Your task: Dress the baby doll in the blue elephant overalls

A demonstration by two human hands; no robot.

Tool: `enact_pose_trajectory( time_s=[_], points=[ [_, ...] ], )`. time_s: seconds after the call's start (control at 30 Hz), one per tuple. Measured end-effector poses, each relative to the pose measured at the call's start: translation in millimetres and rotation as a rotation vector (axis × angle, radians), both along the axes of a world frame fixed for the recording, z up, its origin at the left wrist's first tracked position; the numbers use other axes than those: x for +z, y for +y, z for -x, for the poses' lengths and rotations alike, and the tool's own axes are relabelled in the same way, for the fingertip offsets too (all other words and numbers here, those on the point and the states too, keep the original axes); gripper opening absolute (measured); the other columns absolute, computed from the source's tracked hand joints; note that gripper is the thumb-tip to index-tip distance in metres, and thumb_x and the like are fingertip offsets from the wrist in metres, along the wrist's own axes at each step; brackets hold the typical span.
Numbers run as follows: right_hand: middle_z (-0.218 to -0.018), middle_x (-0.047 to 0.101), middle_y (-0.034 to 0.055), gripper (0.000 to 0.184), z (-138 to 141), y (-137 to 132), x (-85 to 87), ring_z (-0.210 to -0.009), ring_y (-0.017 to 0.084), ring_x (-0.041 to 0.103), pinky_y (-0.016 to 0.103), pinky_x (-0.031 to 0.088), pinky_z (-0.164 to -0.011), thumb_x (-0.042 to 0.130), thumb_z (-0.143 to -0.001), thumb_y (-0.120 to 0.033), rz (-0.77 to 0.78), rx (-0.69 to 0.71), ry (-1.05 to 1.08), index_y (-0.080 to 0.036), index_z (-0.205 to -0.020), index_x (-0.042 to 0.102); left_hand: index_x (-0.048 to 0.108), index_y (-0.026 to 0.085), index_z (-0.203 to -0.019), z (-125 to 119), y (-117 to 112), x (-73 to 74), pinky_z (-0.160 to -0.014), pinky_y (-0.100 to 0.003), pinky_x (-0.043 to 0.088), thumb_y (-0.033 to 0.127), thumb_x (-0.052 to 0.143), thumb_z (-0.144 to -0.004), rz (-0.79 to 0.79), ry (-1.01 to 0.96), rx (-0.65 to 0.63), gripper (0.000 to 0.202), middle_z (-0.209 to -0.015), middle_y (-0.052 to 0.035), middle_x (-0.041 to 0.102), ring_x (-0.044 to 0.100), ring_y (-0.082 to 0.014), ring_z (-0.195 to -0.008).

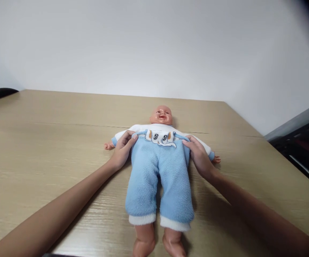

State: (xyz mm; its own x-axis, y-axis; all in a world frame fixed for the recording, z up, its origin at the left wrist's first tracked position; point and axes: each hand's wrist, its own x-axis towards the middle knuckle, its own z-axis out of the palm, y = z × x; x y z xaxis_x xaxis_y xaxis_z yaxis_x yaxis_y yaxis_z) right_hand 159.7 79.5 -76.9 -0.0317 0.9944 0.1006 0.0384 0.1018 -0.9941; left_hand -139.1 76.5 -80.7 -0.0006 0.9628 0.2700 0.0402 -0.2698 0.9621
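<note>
A baby doll (161, 115) lies on its back, its head away from me and its bare feet toward me. It wears a white top (140, 127) with blue cuffs and fleecy light blue overalls (158, 167) with white hems. An elephant face patch (160, 137) decorates the bib. At the left side of the waist, my left hand (123, 147) pinches the overalls' edge between thumb and fingers. My right hand (197, 151) grips the same edge on the opposite side. Both doll arms stretch outward past my hands.
The doll rests on a wood-grain table (50, 153) with a seam running across it. Behind stands a pale wall (133, 46). A dark curved object (0, 93) shows at the left edge, and dark items (301, 150) lie beyond the table's right side.
</note>
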Motion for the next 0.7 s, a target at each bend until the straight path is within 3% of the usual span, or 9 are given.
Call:
enact_pose_trajectory(
  time_s=[0.2, 0.3, 0.4, 0.47, 0.57, 0.63, 0.7],
  points=[
    [-0.069, 0.042, -0.0035, 0.028, 6.9, 24.6, 41.9, -0.065, 0.019, 0.038, 0.034, 0.035, -0.065, 0.067, -0.09, -0.047, 0.104, 0.173, -0.018, -0.027, -0.075, 0.053, 0.061, 0.024, -0.101, -1.4, 1.4, -2.0, -0.093, -0.033, 0.046, 0.062, 0.068, -0.1, -0.088, 0.059, 0.086, 0.039, -0.099, -0.0022, 0.061, 0.055, -0.0222, -0.099],
    [-0.071, 0.049, -0.0017, 0.032, 12.0, 40.3, 49.5, -0.068, 0.02, 0.044, 0.036, 0.039, -0.069, 0.062, -0.095, -0.052, 0.092, 0.196, -0.122, -0.027, -0.077, 0.056, 0.06, 0.024, -0.103, -1.9, 0.8, -3.5, -0.089, -0.032, 0.046, 0.059, 0.066, -0.102, -0.119, 0.076, 0.111, 0.036, -0.097, -0.0017, 0.06, 0.055, -0.0212, -0.096],
    [-0.096, 0.069, 0.0045, 0.025, 26.2, 53.5, 54.3, -0.092, 0.027, 0.061, 0.041, 0.047, -0.09, 0.067, -0.095, -0.051, -0.119, 0.071, -0.377, -0.026, -0.092, 0.068, 0.06, 0.024, -0.104, -2.7, -0.6, -4.7, -0.088, -0.033, 0.045, 0.055, 0.064, -0.104, -0.135, 0.074, 0.121, 0.032, -0.098, -0.0018, 0.06, 0.056, -0.0208, -0.095],
    [-0.112, 0.072, 0.0083, 0.02, 45.2, 61.3, 59.5, -0.108, 0.031, 0.063, 0.046, 0.047, -0.102, 0.072, -0.094, -0.044, -0.29, 0.071, -0.557, -0.026, -0.102, 0.071, 0.06, 0.024, -0.105, -3.4, -1.5, -5.4, -0.09, -0.033, 0.045, 0.053, 0.063, -0.106, -0.142, 0.072, 0.124, 0.029, -0.1, -0.0021, 0.06, 0.057, -0.021, -0.097],
    [-0.118, 0.071, 0.0127, 0.015, 86.8, 74.6, 70.4, -0.125, 0.035, 0.06, 0.052, 0.043, -0.114, 0.071, -0.096, -0.036, -0.521, 0.178, -0.795, -0.023, -0.101, 0.073, 0.06, 0.023, -0.105, -4.5, -3.1, -5.5, -0.091, -0.033, 0.044, 0.05, 0.064, -0.106, -0.149, 0.068, 0.107, 0.027, -0.1, -0.002, 0.06, 0.056, -0.0205, -0.097],
    [-0.119, 0.073, 0.0139, 0.013, 116.9, 87.1, 77.3, -0.124, 0.034, 0.062, 0.051, 0.043, -0.114, 0.068, -0.098, -0.03, -0.65, 0.211, -0.896, -0.02, -0.103, 0.074, 0.06, 0.023, -0.105, -5.1, -4.5, -5.0, -0.089, -0.033, 0.044, 0.051, 0.064, -0.106, -0.147, 0.068, 0.1, 0.028, -0.1, -0.0019, 0.06, 0.056, -0.0204, -0.095],
    [-0.127, 0.073, 0.0131, 0.018, 142.8, 102.8, 81.2, -0.122, 0.03, 0.065, 0.044, 0.049, -0.108, 0.066, -0.098, -0.021, -0.733, 0.486, -0.981, -0.019, -0.114, 0.074, 0.06, 0.023, -0.105, -5.4, -6.1, -4.6, -0.087, -0.033, 0.045, 0.053, 0.063, -0.106, -0.149, 0.079, 0.117, 0.03, -0.099, -0.0018, 0.06, 0.056, -0.0203, -0.092]
  ],
)
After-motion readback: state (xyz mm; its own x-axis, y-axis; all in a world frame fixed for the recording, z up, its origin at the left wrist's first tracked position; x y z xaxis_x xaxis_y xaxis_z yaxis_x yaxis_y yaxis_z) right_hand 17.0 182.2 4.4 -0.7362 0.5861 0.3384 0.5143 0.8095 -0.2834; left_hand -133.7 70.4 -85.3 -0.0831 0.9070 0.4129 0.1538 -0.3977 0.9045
